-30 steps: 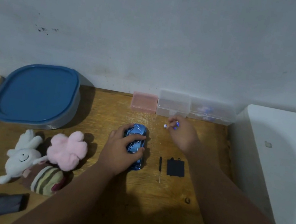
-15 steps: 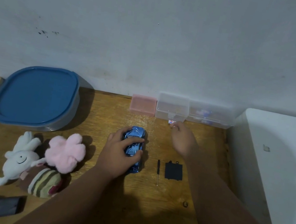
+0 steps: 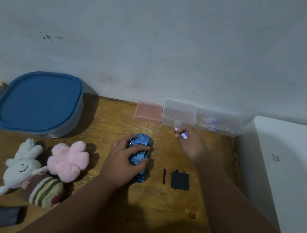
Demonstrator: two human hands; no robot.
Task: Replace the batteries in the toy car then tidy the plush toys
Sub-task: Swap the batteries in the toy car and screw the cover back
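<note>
The toy car [image 3: 138, 154], blue and shiny, is gripped by the left hand [image 3: 122, 164], whose fingers and thumb are curled around its body. The car is set on the wooden table [image 3: 107, 121]. To the right of those fingers, the right hand [image 3: 192, 145] is held with its fingers curled together on two white-and-purple pieces [image 3: 184, 135], too small to be identified. Just beyond the right fingertips a clear box [image 3: 179, 113] is placed against the wall, flanked by a pink box [image 3: 148, 112] on its left and a second clear box [image 3: 217, 124] on its right. Nearer the person than the right hand, a small screwdriver [image 3: 164, 180] and a black cover plate [image 3: 180, 180] are laid side by side, just right of the car. Well left of the left hand, a white plush [image 3: 20, 165], a pink plush [image 3: 68, 159] and a striped plush [image 3: 46, 194] are heaped together, touching. A blue-lidded container [image 3: 38, 102] is seen beyond them.
</note>
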